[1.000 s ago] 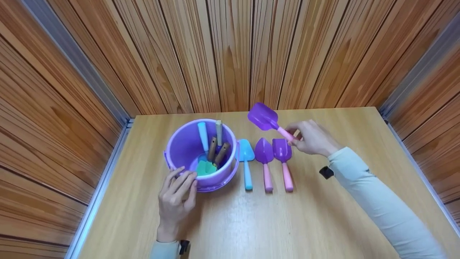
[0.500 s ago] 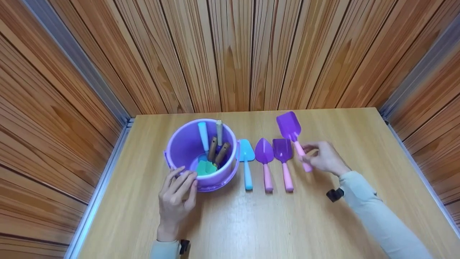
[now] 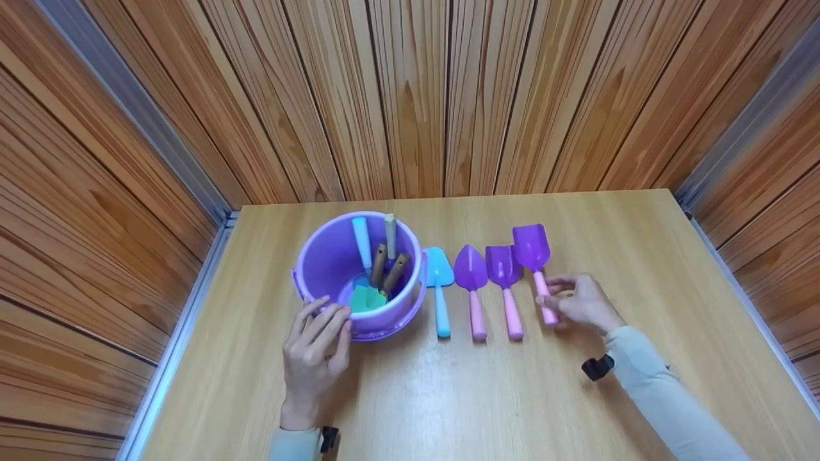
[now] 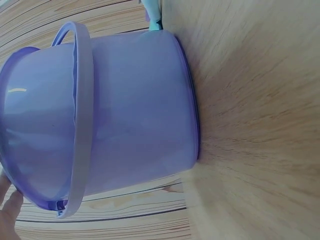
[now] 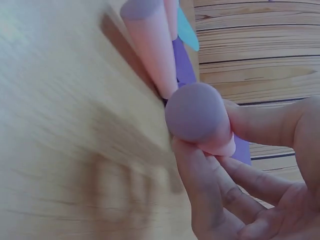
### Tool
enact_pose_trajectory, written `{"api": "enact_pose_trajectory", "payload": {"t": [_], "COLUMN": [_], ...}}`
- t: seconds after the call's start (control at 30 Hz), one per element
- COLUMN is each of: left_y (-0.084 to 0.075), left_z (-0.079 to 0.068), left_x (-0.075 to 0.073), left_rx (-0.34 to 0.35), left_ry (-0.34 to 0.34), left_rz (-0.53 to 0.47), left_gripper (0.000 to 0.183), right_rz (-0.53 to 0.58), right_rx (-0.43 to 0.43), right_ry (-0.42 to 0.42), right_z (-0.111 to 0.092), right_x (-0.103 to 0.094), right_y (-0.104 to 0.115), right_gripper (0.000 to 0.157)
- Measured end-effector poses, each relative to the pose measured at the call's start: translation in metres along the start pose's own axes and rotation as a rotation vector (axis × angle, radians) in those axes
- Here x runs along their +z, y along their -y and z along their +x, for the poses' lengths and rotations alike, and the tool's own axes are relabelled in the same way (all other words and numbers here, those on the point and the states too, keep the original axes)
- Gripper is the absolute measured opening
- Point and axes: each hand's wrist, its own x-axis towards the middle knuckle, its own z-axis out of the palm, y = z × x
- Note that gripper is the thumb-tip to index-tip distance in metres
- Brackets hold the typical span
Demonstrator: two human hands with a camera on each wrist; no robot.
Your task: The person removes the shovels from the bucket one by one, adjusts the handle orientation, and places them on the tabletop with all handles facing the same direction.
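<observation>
Person's R hand [image 3: 580, 301] has its grip pinched round the pink handle [image 3: 549, 317] of a purple shovel [image 3: 531, 246], at the R end of a row on the desk [image 3: 410, 410]. Per the R wrist view, the handle end looks just off the wood w/ fingers partly under it; can't tell if the blade is touching down.

Main risk, prob.: the blade is right beside the second shovel [image 3: 503, 266] (touching or not, can't tell), so a small swing L could ride it over that edge & bump it into the pointed shovel [image 3: 471, 269]. Likely cause: a twist in the pinch, esp. w/ the hold well back from the blade. Letting go too soon could drop or roll the handle; a dragging finger could pull it askew.

L hand [image 3: 317, 352] rests its fingers on the near rim of the bucket [image 3: 327, 256]; can't tell if its grip clamps there. Too much push could tip or slide the bucket, poss. into the blue shovel [image 3: 442, 314] just beside it. Blue handle [image 3: 362, 243] & brown handles [image 3: 396, 272] stand slanted inside, so a jolt might shift 'em.
</observation>
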Motion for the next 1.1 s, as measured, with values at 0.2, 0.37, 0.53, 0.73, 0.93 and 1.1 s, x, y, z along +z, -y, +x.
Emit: {"api": "enact_pose_trajectory", "payload": {"t": [0.2,0.37,0.53,0.73,0.93,1.1], "left_y": [0.003,0.003,0.002,0.002,0.002,0.001], "left_z": [0.002,0.002,0.001,0.002,0.002,0.000], "left_x": [0.004,0.005,0.004,0.005,0.005,0.004], "left_rx": [0.043,0.032,0.020,0.019,0.012,0.011], "left_ry": [-0.050,-0.040,-0.027,-0.032,-0.024,-0.035], "left_rz": [-0.015,-0.021,-0.017,-0.021,-0.026,-0.018], "left_gripper": [0.022,0.023,0.023,0.023,0.023,0.023], "right_rz": [0.013,0.047,0.058,0.064,0.050,0.016], "right_rx": [0.006,0.056,0.064,0.080,0.080,0.039], "right_ry": [-0.009,0.015,0.030,0.051,0.051,0.063], "right_z": [0.005,0.006,0.007,0.007,0.008,0.008], "right_x": [0.001,-0.001,-0.001,-0.002,-0.003,0.000], "right_y": [-0.012,-0.018,-0.020,-0.021,-0.023,-0.025], "right_gripper": [0.066,0.069,0.069,0.069,0.065,0.062]}}
